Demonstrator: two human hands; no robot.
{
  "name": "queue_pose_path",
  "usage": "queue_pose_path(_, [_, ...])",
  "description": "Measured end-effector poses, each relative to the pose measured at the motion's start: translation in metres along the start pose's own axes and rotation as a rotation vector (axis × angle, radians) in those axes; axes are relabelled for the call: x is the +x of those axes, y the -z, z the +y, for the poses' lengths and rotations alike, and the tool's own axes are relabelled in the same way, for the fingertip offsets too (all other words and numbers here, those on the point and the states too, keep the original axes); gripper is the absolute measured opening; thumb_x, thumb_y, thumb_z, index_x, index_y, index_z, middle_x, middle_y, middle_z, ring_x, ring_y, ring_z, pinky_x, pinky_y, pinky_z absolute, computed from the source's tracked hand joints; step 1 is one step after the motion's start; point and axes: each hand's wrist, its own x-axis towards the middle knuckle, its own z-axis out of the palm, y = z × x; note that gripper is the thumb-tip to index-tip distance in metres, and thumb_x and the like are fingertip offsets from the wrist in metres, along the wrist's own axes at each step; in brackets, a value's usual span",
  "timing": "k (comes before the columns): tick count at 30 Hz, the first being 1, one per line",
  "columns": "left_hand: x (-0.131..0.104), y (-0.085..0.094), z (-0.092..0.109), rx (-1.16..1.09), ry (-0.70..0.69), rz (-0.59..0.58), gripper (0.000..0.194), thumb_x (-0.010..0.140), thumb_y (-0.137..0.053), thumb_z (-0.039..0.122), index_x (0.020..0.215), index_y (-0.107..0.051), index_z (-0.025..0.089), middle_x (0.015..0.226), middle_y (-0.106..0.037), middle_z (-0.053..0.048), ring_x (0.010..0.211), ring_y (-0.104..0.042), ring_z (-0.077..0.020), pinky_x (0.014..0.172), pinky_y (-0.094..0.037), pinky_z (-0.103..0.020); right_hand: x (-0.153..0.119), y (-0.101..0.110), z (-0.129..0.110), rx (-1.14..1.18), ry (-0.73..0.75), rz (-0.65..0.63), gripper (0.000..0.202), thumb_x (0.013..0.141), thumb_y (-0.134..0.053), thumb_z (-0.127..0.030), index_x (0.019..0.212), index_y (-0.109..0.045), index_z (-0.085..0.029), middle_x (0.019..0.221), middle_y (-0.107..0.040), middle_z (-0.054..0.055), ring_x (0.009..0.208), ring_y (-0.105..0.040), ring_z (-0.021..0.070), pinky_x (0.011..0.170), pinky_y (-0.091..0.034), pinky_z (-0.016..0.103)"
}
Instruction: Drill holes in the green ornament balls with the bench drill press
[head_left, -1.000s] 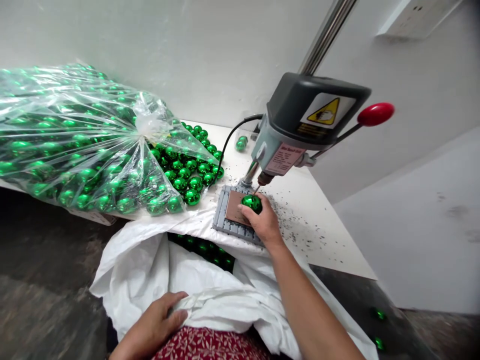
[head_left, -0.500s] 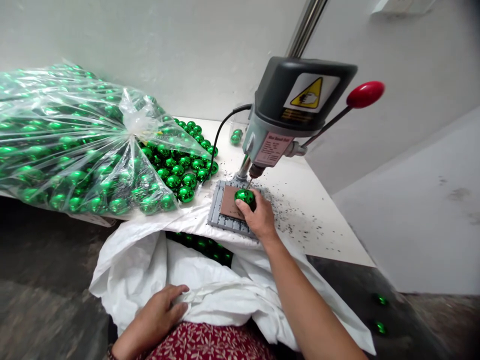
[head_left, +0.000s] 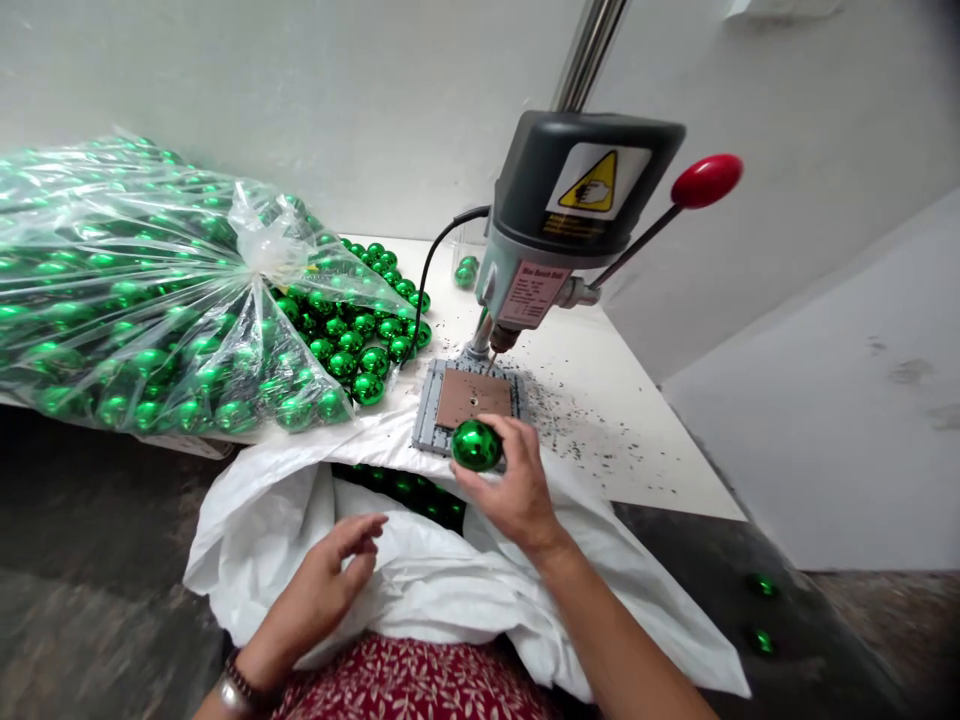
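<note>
A shiny green ball (head_left: pixel 476 445) is gripped between the thumb and fingers of my right hand (head_left: pixel 517 485), just in front of the drill's base (head_left: pixel 427 425). Behind it, a brown plate (head_left: pixel 461 390) with a small hole lies on that base. The bench drill (head_left: pixel 577 190) stands over the plate, its thin bit above it and clear of the ball. My left hand (head_left: pixel 326 580) hovers over the white cloth (head_left: pixel 262 510) with fingers apart and nothing in them. More green balls show in the opening of the cloth.
A knotted clear bag (head_left: pixel 266 250) full of green balls covers the left of the white table (head_left: pixel 652 420), with loose balls (head_left: pixel 367 388) beside it. Dark chips are scattered right of the base. A red-knobbed lever (head_left: pixel 707 180) sticks out right. Two balls lie on the floor.
My right hand has drawn the green ball from under the drill bit toward me, uncovering the brown plate. My left hand has lifted off the cloth and risen slightly. The view has shifted a little.
</note>
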Motion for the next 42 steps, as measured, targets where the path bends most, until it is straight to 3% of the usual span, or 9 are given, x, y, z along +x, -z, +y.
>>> queue_pose_path(3, [0.012, -0.009, 0.025, -0.398, 0.057, -0.012, 0.063, 0.082, -0.065, 0.046, 0.138, -0.054, 0.018, 0.131, -0.062, -0.015, 0.105, -0.065, -0.0211, 0.101, -0.048, -0.039, -0.026, -0.004, -0.013, 0.026, 0.108, -0.109, 0.056, 0.076, -0.069, -0.040, 0.127, -0.052, -0.024, 0.119, -0.051, 0.011, 0.115, -0.054, 0.0211, 0.100, -0.052, 0.037])
queue_pose_path(6, [0.021, -0.022, 0.039, -0.729, 0.034, -0.182, 0.082, 0.077, -0.072, 0.053, 0.146, -0.045, 0.018, 0.134, -0.059, -0.018, 0.101, -0.065, -0.0200, 0.096, -0.048, -0.038, -0.045, -0.009, -0.021, 0.071, 0.158, -0.216, 0.056, 0.078, -0.069, -0.041, 0.129, -0.052, -0.024, 0.117, -0.051, 0.010, 0.113, -0.057, 0.0202, 0.098, -0.054, 0.036])
queue_pose_path(9, [0.022, -0.032, 0.039, -0.872, 0.015, -0.279, 0.075, 0.072, -0.079, 0.049, 0.136, -0.055, 0.018, 0.129, -0.063, -0.014, 0.108, -0.062, -0.0228, 0.090, -0.049, -0.032, -0.056, -0.010, -0.024, 0.130, 0.174, -0.275, 0.060, 0.078, -0.070, -0.042, 0.132, -0.052, -0.024, 0.116, -0.053, 0.010, 0.113, -0.057, 0.0196, 0.100, -0.054, 0.036])
queue_pose_path(14, [0.011, -0.039, 0.022, -1.082, 0.079, -0.276, 0.077, 0.068, -0.083, 0.045, 0.136, -0.052, 0.024, 0.125, -0.064, -0.010, 0.102, -0.063, -0.0203, 0.084, -0.051, -0.031, -0.065, -0.005, -0.026, 0.289, 0.040, -0.345, 0.066, 0.077, -0.068, -0.056, 0.133, -0.056, -0.024, 0.117, -0.057, 0.010, 0.107, -0.061, 0.0181, 0.085, -0.059, 0.029])
queue_pose_path(21, [0.002, -0.041, 0.007, -1.193, 0.133, -0.294, 0.083, 0.070, -0.083, 0.040, 0.142, -0.044, 0.030, 0.125, -0.065, -0.007, 0.092, -0.067, -0.0167, 0.094, -0.050, -0.038, -0.077, -0.003, -0.040, 0.419, -0.141, -0.267, 0.056, 0.073, -0.072, -0.055, 0.124, -0.067, -0.030, 0.106, -0.060, 0.006, 0.084, -0.059, 0.0110, 0.073, -0.056, 0.024])
queue_pose_path(28, [0.000, -0.047, 0.009, -1.163, 0.067, -0.250, 0.079, 0.067, -0.087, 0.031, 0.136, -0.049, 0.030, 0.120, -0.067, -0.005, 0.096, -0.070, -0.0205, 0.098, -0.048, -0.040, -0.081, -0.004, -0.028, 0.614, -0.351, -0.200, 0.032, 0.078, -0.069, -0.052, 0.087, -0.077, -0.023, 0.096, -0.067, 0.006, 0.086, -0.063, 0.0113, 0.080, -0.055, 0.025])
queue_pose_path(32, [0.002, -0.047, 0.011, -1.260, 0.113, -0.322, 0.052, 0.077, -0.079, 0.041, 0.120, -0.060, 0.021, 0.100, -0.072, -0.006, 0.075, -0.070, -0.0162, 0.080, -0.054, -0.033, -0.086, -0.007, -0.025, 0.685, -0.401, -0.230, 0.040, 0.084, -0.060, -0.056, 0.093, -0.073, -0.019, 0.078, -0.065, 0.004, 0.064, -0.056, 0.0074, 0.063, -0.052, 0.022])
queue_pose_path(35, [0.004, -0.043, 0.012, -1.328, 0.266, -0.380, 0.035, 0.090, -0.063, 0.045, 0.103, -0.065, 0.013, 0.085, -0.073, -0.007, 0.064, -0.068, -0.0141, 0.069, -0.055, -0.029, -0.086, -0.008, -0.031, 0.697, -0.410, -0.259, 0.036, 0.084, -0.062, -0.052, 0.098, -0.072, -0.020, 0.080, -0.064, 0.003, 0.069, -0.057, 0.0076, 0.067, -0.052, 0.022])
queue_pose_path(42, [0.006, -0.042, 0.008, -1.416, 0.464, -0.387, 0.040, 0.102, -0.037, 0.037, 0.094, -0.066, 0.009, 0.069, -0.071, -0.006, 0.052, -0.066, -0.0126, 0.060, -0.058, -0.028, -0.084, -0.005, -0.039, 0.637, -0.380, -0.362, 0.044, 0.074, -0.073, -0.050, 0.109, -0.070, -0.024, 0.105, -0.063, 0.006, 0.082, -0.058, 0.0095, 0.076, -0.054, 0.023])
